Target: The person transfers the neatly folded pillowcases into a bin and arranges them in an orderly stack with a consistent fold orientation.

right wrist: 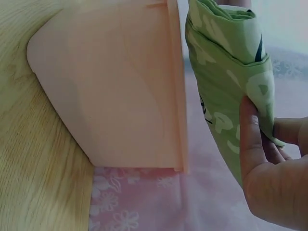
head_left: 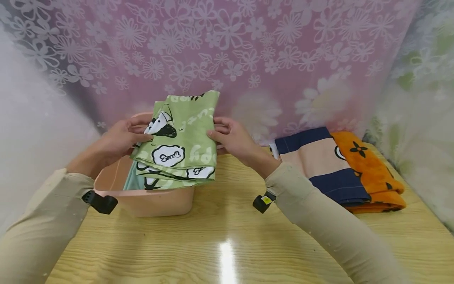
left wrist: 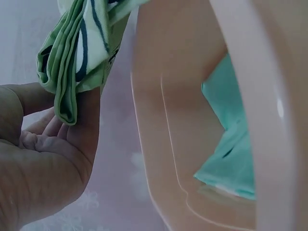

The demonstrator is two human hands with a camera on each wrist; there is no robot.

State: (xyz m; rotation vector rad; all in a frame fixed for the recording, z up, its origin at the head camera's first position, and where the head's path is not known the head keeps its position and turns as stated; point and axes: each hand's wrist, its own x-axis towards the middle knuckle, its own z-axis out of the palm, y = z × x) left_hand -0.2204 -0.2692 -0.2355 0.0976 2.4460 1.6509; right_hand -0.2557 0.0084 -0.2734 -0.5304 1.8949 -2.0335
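Observation:
A folded green cloth printed with a cartoon dog and bones is held up over a peach plastic bin. My left hand pinches its left edge between thumb and fingers; the left wrist view shows the stacked folds in that grip. At the opposite edge, my right hand grips the cloth, thumb in front and fingers behind. Inside the bin lies a mint-green cloth, partly hidden by the bin's rim.
On the right of the wooden table lie a folded navy and beige cloth and, beside it, a folded orange cloth with dark flower shapes. A pink flowered curtain hangs behind the table.

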